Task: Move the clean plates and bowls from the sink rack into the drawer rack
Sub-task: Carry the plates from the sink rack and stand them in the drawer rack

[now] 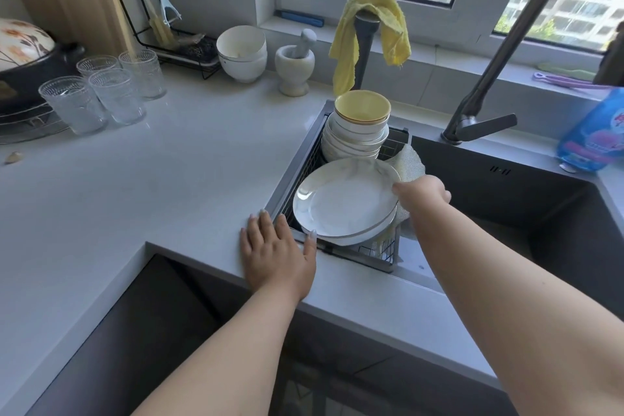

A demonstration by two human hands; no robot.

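A wire sink rack (305,164) hangs in the left end of the dark sink. In it stands a stack of white bowls (351,142) topped by a yellow bowl (363,107). In front of them lie white plates (344,203) with gold rims, stacked and tilted. My right hand (420,192) grips the top plate at its right rim. My left hand (275,255) lies flat on the counter edge, fingers straight, its thumb beside the rack's near corner. The drawer rack is not visible.
Several clear glasses (104,91) stand on the grey counter (152,179) at the left, with white bowls (241,52) and a mortar (293,66) behind. A yellow cloth (371,27) hangs over a post. The faucet (489,78) rises right of the rack. A blue bottle (594,132) lies at far right.
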